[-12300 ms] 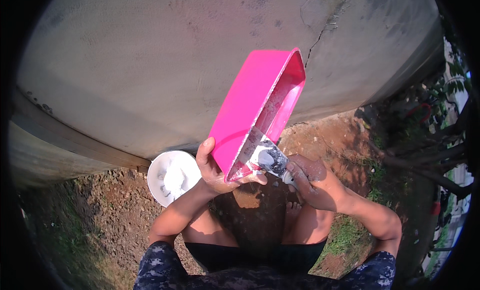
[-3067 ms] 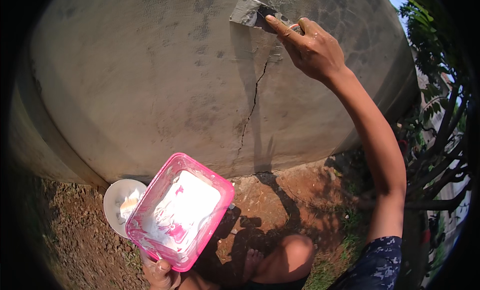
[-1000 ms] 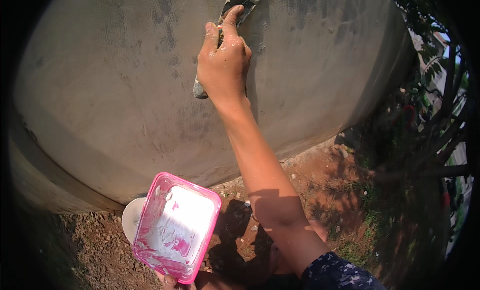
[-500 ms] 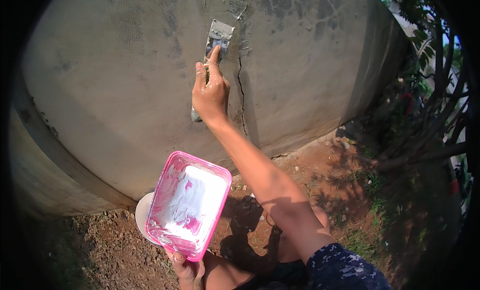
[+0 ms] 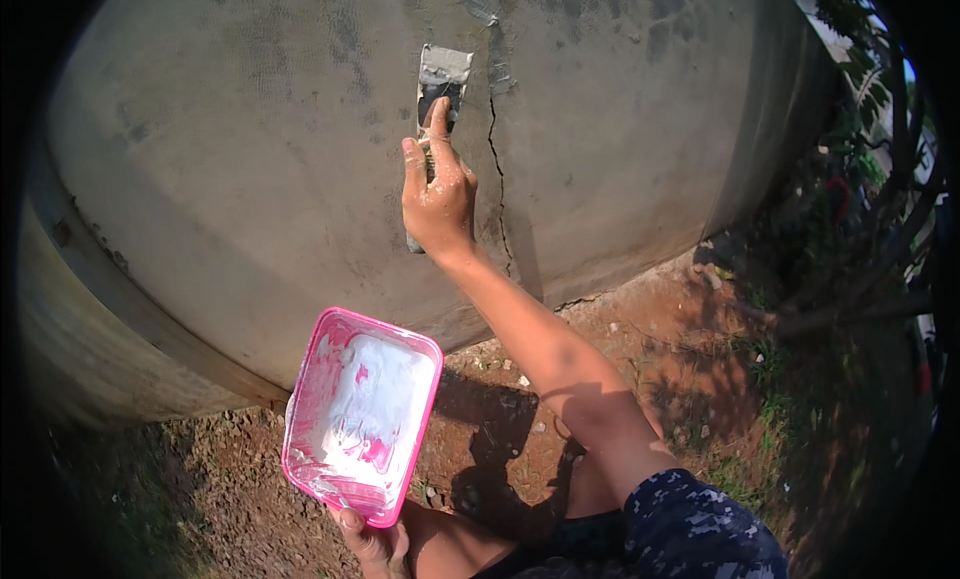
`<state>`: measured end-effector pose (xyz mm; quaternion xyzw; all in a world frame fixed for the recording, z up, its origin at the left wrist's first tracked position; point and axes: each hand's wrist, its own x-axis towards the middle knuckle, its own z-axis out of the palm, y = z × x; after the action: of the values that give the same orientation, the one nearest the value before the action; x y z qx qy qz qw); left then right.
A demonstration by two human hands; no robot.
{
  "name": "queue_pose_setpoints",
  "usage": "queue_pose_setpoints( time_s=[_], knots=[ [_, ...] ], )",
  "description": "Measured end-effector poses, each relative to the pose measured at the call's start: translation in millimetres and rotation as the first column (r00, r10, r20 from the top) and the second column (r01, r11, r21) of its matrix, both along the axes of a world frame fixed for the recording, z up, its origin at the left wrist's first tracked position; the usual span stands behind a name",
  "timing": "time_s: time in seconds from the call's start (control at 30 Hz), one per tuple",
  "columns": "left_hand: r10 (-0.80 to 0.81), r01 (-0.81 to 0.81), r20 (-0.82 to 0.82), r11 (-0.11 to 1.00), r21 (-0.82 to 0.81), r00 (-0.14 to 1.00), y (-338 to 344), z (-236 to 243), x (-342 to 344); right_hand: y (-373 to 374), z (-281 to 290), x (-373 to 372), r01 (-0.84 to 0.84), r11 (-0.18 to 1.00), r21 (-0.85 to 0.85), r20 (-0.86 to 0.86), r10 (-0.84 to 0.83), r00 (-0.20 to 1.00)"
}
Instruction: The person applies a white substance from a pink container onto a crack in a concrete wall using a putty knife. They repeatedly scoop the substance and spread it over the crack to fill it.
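My right hand grips a putty knife smeared with grey-white paste, its blade on or close to the grey wall, left of a dark vertical crack. Rough grey paste patches mark the wall above the crack. My left hand holds a pink rectangular container from below, with white paste smeared inside. Only a pale edge of the bowl behind the container shows at its left.
Reddish soil with stones, grass and shadows lies along the wall's foot. Dark branches and leaves stand close on the right. A raised band curves down the wall's left part. My bent legs are at the lower edge.
Since three seconds ago the putty knife has moved down and left on the wall. In the last half second it has barely moved, while the container has shifted slightly left in view.
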<state>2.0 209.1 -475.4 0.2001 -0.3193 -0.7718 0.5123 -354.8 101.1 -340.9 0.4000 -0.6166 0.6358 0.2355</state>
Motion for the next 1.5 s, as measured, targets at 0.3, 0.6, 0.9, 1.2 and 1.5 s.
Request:
queue_pose_setpoints(
  time_s=[0.3, 0.6, 0.9, 1.2, 1.5],
  knots=[
    [-0.033, 0.033, -0.051, 0.999, -0.001, 0.998, -1.7, -0.2, -1.7, -9.7, -34.9, 0.3, -0.04, 0.999, 0.024, 0.143, 0.036, 0.989],
    [0.01, -0.007, -0.031, 0.996, 0.093, 0.999, -3.2, -8.6, 9.9, 2.3, -9.1, -40.9, 0.111, 0.975, -0.194, -0.18, -0.146, 0.973],
    [0.011, -0.011, -0.041, 1.0, 0.012, 0.999, -4.0, -19.7, 8.6, 0.5, -36.5, 10.2, -0.081, 0.995, -0.06, -0.055, 0.078, 0.995],
    [-0.03, 0.03, -0.05, 0.999, -0.012, 0.998, -3.0, -17.9, 10.0, -4.5, -10.7, -2.4, -0.02, 0.992, -0.127, 0.057, 0.028, 0.998],
    [-0.064, 0.081, -0.13, 0.988, 0.129, 0.989, -9.2, -23.3, 19.5, 5.7, -66.7, 8.0, -0.048, 0.993, -0.111, 0.183, 0.068, 0.981]
  ],
)
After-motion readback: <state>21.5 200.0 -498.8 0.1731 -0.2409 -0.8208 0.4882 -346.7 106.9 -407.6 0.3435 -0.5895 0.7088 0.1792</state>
